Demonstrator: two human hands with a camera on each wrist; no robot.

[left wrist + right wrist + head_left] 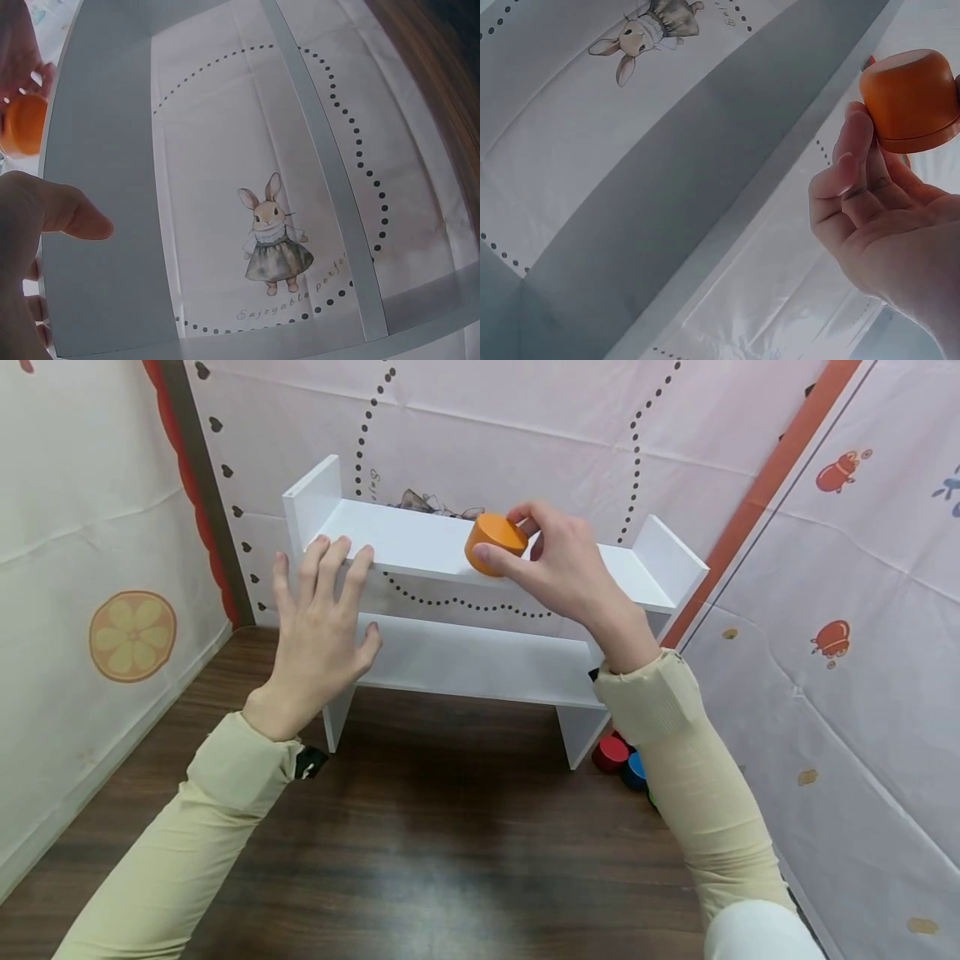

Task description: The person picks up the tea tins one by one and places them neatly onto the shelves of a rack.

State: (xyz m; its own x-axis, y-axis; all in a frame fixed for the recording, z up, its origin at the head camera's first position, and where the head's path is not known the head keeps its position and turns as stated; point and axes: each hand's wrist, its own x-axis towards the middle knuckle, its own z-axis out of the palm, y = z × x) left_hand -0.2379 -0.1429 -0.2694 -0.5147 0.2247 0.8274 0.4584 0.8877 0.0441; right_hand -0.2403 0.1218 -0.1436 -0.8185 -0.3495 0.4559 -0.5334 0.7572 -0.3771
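An orange cylinder [493, 542], short with a flat end, is pinched between the thumb and fingers of my right hand [564, 560] at the front edge of the white shelf's upper board [420, 533]. In the right wrist view a thin seam runs round the orange cylinder [911, 101] near one end. Whether it touches the board, I cannot tell. My left hand [318, 627] has its fingers spread over the left part of the upper board, at its front edge. Its thumb [79, 214] shows in the left wrist view, and nothing is in that hand.
Below is the shelf's lower board [480, 660]. Red [611, 754] and blue [634, 771] round pieces lie on the wooden floor [450, 827] by the shelf's right leg, partly behind my right sleeve. Printed cloth walls [510, 435] stand behind and at both sides.
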